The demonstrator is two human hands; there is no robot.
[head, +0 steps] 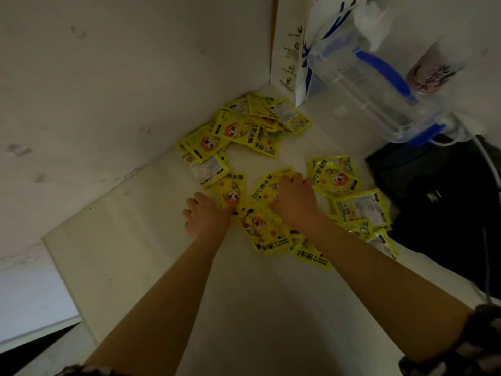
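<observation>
my left hand (206,215) lies curled at the edge of a packet (229,195); i cannot tell whether it grips. my right hand (294,198) curls over the middle packets (267,187). sweep inward, keeping packets flat on the table (151,267); then reach the far pile (244,128) by the wall (108,90).

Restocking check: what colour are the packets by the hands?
Yellow packets, with an orange cartoon character; head view.
</observation>
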